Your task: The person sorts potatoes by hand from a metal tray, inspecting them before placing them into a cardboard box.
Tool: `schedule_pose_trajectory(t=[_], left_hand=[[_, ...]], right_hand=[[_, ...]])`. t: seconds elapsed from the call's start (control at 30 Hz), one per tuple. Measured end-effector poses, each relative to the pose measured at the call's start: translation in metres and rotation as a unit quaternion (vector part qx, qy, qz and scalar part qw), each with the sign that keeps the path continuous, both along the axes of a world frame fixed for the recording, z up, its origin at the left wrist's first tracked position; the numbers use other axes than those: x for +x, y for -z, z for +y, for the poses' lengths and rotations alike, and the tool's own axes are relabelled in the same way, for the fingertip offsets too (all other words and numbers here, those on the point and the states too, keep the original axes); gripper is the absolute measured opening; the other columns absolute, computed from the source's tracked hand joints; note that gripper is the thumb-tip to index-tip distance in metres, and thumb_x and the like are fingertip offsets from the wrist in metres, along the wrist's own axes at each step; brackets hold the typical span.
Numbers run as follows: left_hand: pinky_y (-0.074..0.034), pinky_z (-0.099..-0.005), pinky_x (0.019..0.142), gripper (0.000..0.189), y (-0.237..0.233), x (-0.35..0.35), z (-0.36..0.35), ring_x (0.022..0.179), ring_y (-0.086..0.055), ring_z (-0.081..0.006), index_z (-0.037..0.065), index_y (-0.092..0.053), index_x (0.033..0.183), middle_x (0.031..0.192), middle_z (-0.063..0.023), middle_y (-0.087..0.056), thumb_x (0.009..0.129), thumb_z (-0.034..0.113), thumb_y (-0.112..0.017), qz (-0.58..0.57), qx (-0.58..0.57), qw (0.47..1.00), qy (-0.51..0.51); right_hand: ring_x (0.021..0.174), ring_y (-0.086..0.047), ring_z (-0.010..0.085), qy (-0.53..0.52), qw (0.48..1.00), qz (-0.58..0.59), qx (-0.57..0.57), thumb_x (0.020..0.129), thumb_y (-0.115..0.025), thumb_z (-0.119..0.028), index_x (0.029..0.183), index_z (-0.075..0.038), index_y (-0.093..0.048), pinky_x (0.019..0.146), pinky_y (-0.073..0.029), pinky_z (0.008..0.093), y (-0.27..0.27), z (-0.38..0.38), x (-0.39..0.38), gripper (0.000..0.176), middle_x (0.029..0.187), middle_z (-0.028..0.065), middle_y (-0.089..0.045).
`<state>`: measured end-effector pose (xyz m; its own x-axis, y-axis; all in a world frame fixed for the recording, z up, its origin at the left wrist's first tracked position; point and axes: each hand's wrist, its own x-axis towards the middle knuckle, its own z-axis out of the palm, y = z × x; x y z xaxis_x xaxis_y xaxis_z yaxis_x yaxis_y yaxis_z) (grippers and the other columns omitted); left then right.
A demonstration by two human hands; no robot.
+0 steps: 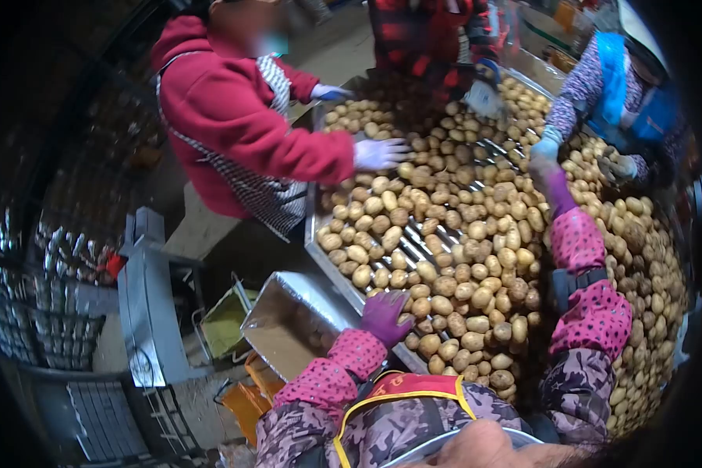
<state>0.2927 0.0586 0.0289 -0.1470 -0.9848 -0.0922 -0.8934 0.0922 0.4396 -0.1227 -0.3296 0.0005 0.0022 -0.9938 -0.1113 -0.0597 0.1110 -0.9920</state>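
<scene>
Potatoes (476,292) cover a metal roller sorting table (418,243), with the rollers showing in gaps between them. In a purple glove, my left hand (386,318) rests at the table's near edge, fingers spread beside the nearest potatoes. My right hand (552,185), also gloved in purple, is stretched far out over the right side of the potatoes. Its fingers are blurred and overlap a co-worker's light blue glove (547,147), so I cannot tell whether they hold anything.
Co-workers stand around the table: one in a red hoodie (218,117) at left, one in red-black check behind, one in a blue apron (612,86) at right. More potatoes (639,312) are heaped at right. A metal chute (296,320) and grey machine (148,304) stand at left.
</scene>
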Motion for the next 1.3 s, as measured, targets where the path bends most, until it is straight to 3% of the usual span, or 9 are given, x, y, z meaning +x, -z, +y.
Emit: schedule_pose_trajectory(t=[0.07,0.13,0.33,0.43,0.57,0.63,0.83,1.0,1.3], left_hand=[[-0.043,-0.0507,0.103,0.062,-0.002,0.001,0.001,0.118,-0.059,-0.0377,0.007,-0.062,0.130,0.129,-0.0162,-0.065,0.078,0.038,-0.076,0.021,-0.047,0.999,0.000],[-0.043,-0.0508,0.103,0.061,0.005,0.002,0.006,0.119,-0.059,-0.0371,0.007,-0.062,0.130,0.130,-0.0158,-0.064,0.078,0.037,-0.075,0.040,-0.074,0.996,-0.007],[-0.035,-0.0522,0.116,0.060,0.028,0.025,-0.013,0.135,-0.049,-0.0403,0.007,-0.061,0.135,0.140,-0.0182,-0.057,0.082,0.034,-0.073,0.128,-0.185,0.972,-0.065],[-0.026,-0.0601,0.118,0.077,0.000,0.052,-0.052,0.144,-0.037,-0.0427,0.014,-0.047,0.151,0.156,-0.0197,-0.042,0.084,0.046,-0.071,-0.061,-0.132,0.984,-0.100],[-0.024,-0.0612,0.119,0.077,0.019,0.074,-0.093,0.145,-0.034,-0.0466,0.018,-0.048,0.151,0.162,-0.0193,-0.034,0.086,0.052,-0.069,-0.126,-0.055,0.984,-0.109],[-0.025,-0.0611,0.119,0.073,0.026,0.067,-0.102,0.145,-0.034,-0.0471,0.017,-0.051,0.148,0.161,-0.0192,-0.034,0.087,0.052,-0.068,-0.146,-0.014,0.986,-0.085],[-0.022,-0.0654,0.118,0.070,0.038,0.065,-0.089,0.146,-0.032,-0.0454,0.015,-0.050,0.149,0.160,-0.0170,-0.036,0.090,0.050,-0.066,-0.102,-0.027,0.993,-0.045],[-0.019,-0.0705,0.116,0.069,0.018,0.052,-0.080,0.145,-0.034,-0.0423,0.014,-0.050,0.148,0.154,-0.0170,-0.046,0.092,0.052,-0.061,-0.090,-0.030,0.995,0.009],[-0.020,-0.0634,0.119,0.083,0.018,-0.011,-0.047,0.144,-0.029,-0.0526,0.002,-0.042,0.150,0.159,-0.0344,-0.027,0.087,0.051,-0.067,0.029,-0.013,0.998,0.054]], right_hand=[[0.125,-0.059,0.0343,-0.122,0.907,0.334,-0.227,0.084,-0.079,-0.033,0.134,-0.003,-0.060,0.106,-0.047,0.0419,-0.018,0.073,0.087,0.061,0.133,0.0223,-0.061],[0.141,-0.044,0.0369,-0.300,0.718,0.626,-0.048,0.079,-0.078,-0.050,0.141,-0.012,-0.057,0.118,-0.023,0.0674,-0.075,0.151,0.176,0.076,0.150,0.0210,-0.050],[0.132,-0.047,0.0399,-0.464,0.634,0.523,-0.332,0.082,-0.074,-0.043,0.132,-0.018,-0.060,0.099,-0.047,0.0535,-0.078,0.276,0.244,0.058,0.130,0.0084,-0.060],[0.123,-0.054,0.0380,-0.546,0.780,0.300,0.061,0.082,-0.073,-0.042,0.137,-0.019,-0.060,0.095,-0.049,0.0551,-0.066,0.239,0.255,0.061,0.136,0.0158,-0.057],[0.130,-0.050,0.0411,-0.189,0.779,0.459,-0.384,0.083,-0.072,-0.041,0.140,-0.021,-0.057,0.108,-0.042,0.0522,-0.033,0.128,0.267,0.062,0.144,0.0205,-0.053],[0.142,-0.040,0.0421,-0.239,0.802,0.520,-0.173,0.085,-0.075,-0.037,0.146,-0.016,-0.054,0.116,-0.034,0.0539,-0.033,0.113,0.279,0.068,0.159,0.0217,-0.038],[0.120,-0.053,0.0434,-0.398,0.701,0.521,-0.282,0.081,-0.076,-0.031,0.127,-0.018,-0.063,0.097,-0.048,0.0541,-0.051,0.161,0.250,0.049,0.147,0.0142,-0.050],[0.108,-0.063,0.0392,-0.419,0.782,0.390,-0.246,0.091,-0.066,-0.033,0.119,-0.013,-0.065,0.088,-0.051,0.0507,-0.049,0.202,0.193,0.035,0.128,0.0169,-0.063],[0.089,-0.066,0.0357,-0.152,0.724,0.645,-0.189,0.085,-0.073,-0.021,0.109,-0.014,-0.072,0.078,-0.053,0.0459,-0.050,0.017,0.150,0.025,0.093,0.0122,-0.072]])
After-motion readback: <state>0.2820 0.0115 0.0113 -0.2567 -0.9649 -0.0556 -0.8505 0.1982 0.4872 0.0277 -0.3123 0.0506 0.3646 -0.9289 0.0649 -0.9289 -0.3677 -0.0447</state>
